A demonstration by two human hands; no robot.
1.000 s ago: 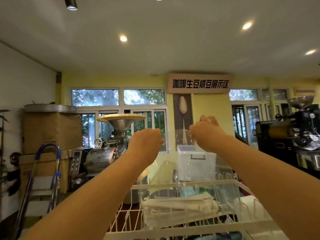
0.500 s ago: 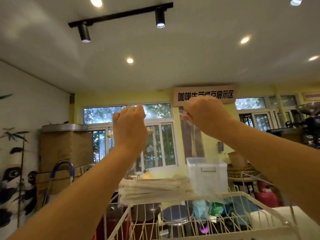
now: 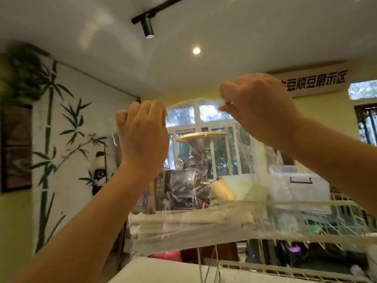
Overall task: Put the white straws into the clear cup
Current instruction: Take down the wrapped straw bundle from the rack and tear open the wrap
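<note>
Both hands have lifted the bag (image 3: 204, 160) higher. Left hand (image 3: 142, 135) and right hand (image 3: 259, 107) pinch its top; straws (image 3: 189, 227) lie inside, probably sealed. Pull apart gently. No cup in sight.

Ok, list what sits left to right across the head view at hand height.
Bamboo wall painting → left hand → top edge of the clear bag → right hand → sign with characters.
</note>
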